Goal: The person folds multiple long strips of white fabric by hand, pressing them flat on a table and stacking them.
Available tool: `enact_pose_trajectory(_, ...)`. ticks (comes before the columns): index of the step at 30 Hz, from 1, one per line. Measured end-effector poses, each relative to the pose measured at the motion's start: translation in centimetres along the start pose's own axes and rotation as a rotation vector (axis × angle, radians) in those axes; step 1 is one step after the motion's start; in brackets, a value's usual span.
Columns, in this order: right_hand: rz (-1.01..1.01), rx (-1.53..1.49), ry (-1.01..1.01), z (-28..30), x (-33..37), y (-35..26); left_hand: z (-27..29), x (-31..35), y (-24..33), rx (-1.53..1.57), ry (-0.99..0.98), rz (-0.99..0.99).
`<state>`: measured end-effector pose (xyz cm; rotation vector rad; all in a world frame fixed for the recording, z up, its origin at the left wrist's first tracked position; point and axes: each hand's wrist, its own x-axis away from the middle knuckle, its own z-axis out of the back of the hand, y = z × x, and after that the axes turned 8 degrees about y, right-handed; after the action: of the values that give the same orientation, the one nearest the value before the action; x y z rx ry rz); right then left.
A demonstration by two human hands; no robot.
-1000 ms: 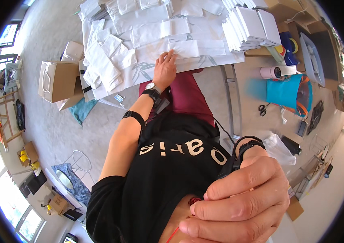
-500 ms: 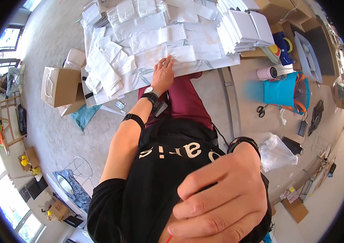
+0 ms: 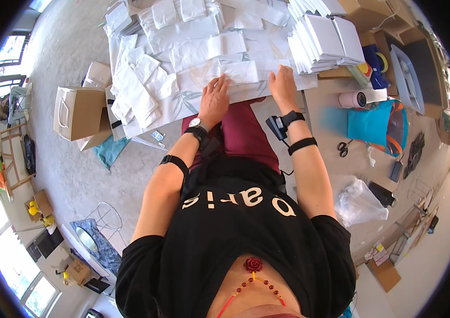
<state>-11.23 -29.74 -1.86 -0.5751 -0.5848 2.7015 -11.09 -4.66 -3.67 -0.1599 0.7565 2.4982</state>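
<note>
My left hand [image 3: 215, 99] lies at the near edge of the table, fingers stretched out and tips at the left end of a flat white sleeve [image 3: 242, 72]. My right hand [image 3: 283, 87] is at that sleeve's right end, with fingers bent and thumb apart on the near side; the fingertips partly cover the end. Left of my left hand is a loose heap of white sleeves [image 3: 139, 90]. Beyond my hands, more flat white sleeves [image 3: 195, 52] lie in overlapping rows on the leaf-patterned tablecloth [image 3: 180, 108].
Stacks of folded white packets [image 3: 320, 40] stand at the table's right. A blue bag [image 3: 368, 127], a pink cylinder [image 3: 351, 99] and black scissors [image 3: 344, 149] are to the right. Cardboard boxes [image 3: 79, 114] stand at the left. A clear plastic bag [image 3: 360, 204] lies on the floor.
My right hand has moved from close in front of my chest out to the sleeve's right end on the table. The left hand has stayed nearly in place.
</note>
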Motion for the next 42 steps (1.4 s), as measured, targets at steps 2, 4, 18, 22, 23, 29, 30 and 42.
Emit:
enact_pose_trajectory(2,-0.042,0.127,-0.024,-0.7,-0.5,0.7,0.0,0.1,-0.1,-0.01,0.011,-0.006)
enact_pose_trajectory(4,-0.07,0.197,-0.086,-1.2,-1.3,1.3,0.0,0.0,0.0,-0.012,0.014,-0.011)
enact_pose_trajectory(18,-0.275,0.113,-0.094,-2.9,-3.0,4.3,0.3,-0.7,0.1,0.048,0.017,0.027)
enact_pose_trajectory(22,-0.267,0.074,-0.098,-1.6,-2.5,2.7,0.4,-0.7,0.0,0.051,0.019,0.049)
enact_pose_trajectory(23,-0.226,0.101,-0.08,-1.6,-2.3,3.0,0.4,-0.7,0.1,0.057,0.021,0.049)
enact_pose_trajectory(29,-0.054,0.284,0.067,-1.5,-1.8,3.2,0.6,-0.9,0.2,0.067,0.021,0.056)
enact_pose_trajectory(30,-0.029,0.3,0.078,-1.7,-1.9,3.6,0.6,-0.9,0.3,0.066,0.019,0.054)
enact_pose_trajectory(42,-0.203,0.165,-0.139,-2.1,-3.2,4.7,0.4,-0.8,0.0,0.078,0.041,0.041)
